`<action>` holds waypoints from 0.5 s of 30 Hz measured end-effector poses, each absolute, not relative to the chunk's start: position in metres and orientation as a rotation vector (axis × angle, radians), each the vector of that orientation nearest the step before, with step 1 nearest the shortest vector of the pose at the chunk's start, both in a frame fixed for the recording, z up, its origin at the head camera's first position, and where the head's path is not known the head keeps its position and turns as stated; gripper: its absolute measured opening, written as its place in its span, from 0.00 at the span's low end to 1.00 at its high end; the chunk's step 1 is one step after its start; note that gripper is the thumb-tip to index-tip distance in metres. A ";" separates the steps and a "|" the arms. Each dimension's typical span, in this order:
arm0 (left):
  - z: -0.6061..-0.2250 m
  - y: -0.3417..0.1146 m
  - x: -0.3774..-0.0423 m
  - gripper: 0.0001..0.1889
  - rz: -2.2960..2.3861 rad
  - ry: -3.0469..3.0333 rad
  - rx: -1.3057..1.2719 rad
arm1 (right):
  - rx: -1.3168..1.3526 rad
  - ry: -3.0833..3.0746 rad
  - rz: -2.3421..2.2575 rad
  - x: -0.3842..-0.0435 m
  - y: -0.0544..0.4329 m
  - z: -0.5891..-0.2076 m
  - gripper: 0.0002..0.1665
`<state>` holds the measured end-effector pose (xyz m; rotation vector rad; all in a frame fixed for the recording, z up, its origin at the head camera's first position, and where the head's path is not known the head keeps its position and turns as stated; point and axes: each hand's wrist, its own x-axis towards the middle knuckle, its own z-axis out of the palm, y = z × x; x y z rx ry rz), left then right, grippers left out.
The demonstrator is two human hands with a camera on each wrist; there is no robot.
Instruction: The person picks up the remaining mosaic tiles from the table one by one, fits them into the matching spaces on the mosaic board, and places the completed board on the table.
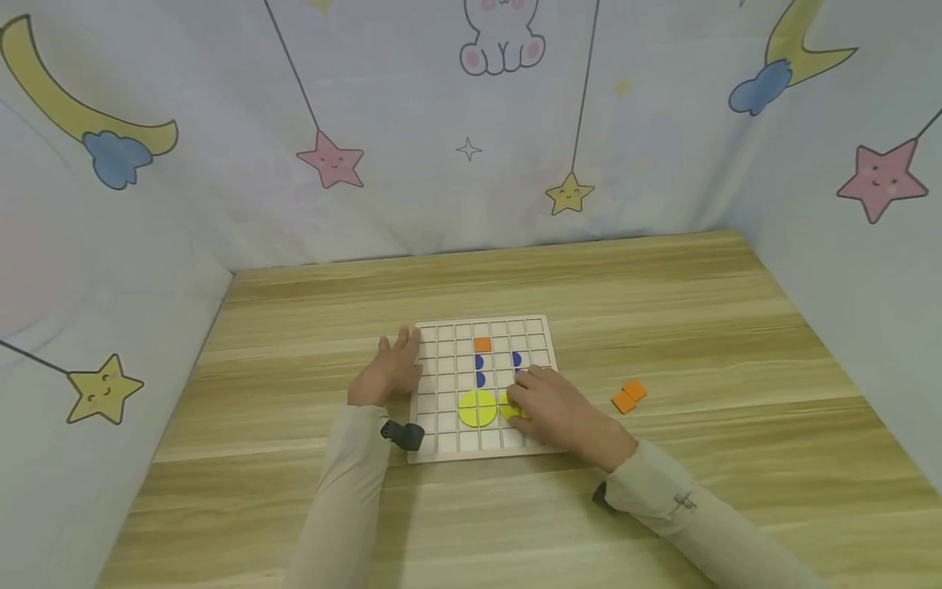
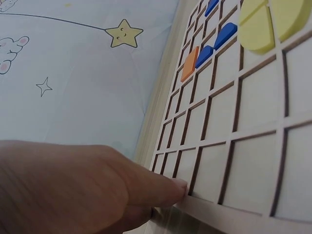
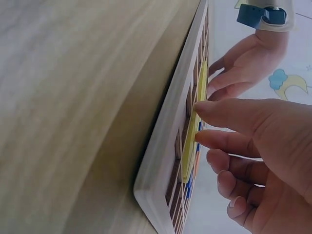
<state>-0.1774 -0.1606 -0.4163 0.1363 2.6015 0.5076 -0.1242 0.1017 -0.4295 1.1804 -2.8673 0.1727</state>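
Both sleeves come in from the near table edge, and the right hand (image 1: 553,409) rests on the grid board (image 1: 441,425) with thumb and finger pinching a yellow piece (image 1: 508,403) beside the yellow circle (image 1: 477,408). Left hand (image 1: 388,370) lies flat with straight fingers against the board's left edge. Two orange squares (image 1: 629,396) lie apart on the table (image 1: 662,311), with free wood around.

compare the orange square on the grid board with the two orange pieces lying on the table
The orange square sits alone in a cell of the grid board, lined up with the grid. The two orange pieces lie off the board on the bare table, to the right of the right hand, touching each other and turned askew. All share the same orange colour and a squarish shape.
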 end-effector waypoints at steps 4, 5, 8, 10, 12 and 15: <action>-0.417 -0.160 -0.177 0.33 0.506 2.603 0.138 | 1.140 -2.900 0.179 -0.126 0.102 -0.429 0.14; -0.417 -0.160 -0.177 0.33 0.506 2.604 0.137 | 1.131 -2.911 0.182 -0.127 0.102 -0.429 0.14; -0.416 -0.160 -0.177 0.33 0.509 2.602 0.132 | 1.121 -2.934 0.169 -0.128 0.101 -0.429 0.15; -0.416 -0.160 -0.177 0.34 0.512 2.600 0.132 | 1.127 -2.934 0.172 -0.128 0.102 -0.429 0.15; -0.415 -0.160 -0.177 0.34 0.512 2.598 0.133 | 1.131 -2.927 0.170 -0.128 0.102 -0.429 0.15; -0.415 -0.160 -0.177 0.34 0.506 2.599 0.136 | 1.139 -2.916 0.181 -0.128 0.103 -0.430 0.15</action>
